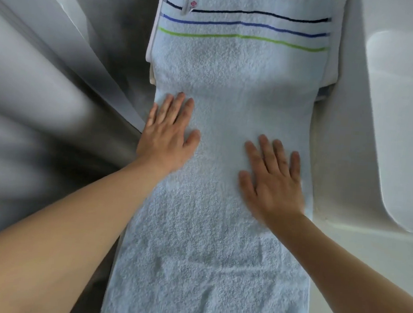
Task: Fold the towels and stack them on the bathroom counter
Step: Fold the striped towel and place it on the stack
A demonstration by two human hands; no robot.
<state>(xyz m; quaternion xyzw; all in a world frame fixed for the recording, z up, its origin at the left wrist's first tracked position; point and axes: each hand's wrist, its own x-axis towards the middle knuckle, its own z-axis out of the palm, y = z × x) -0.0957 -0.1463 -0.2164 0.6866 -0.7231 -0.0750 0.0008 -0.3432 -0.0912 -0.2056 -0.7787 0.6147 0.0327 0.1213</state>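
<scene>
My left hand [169, 131] and right hand [271, 178] press flat, fingers spread, on the towel [220, 230] with its small tag [187, 7], too blurry to read, beside the sink [398, 121].

A white counter [343, 141] runs up the right side, and a white basin [398, 121] with a rounded rim is sunk into it at the far right. To the left stands a pale grey surface [46, 96], blurred, with slanting ridges [68, 56] and soft shadows. The light is even and cool.
</scene>
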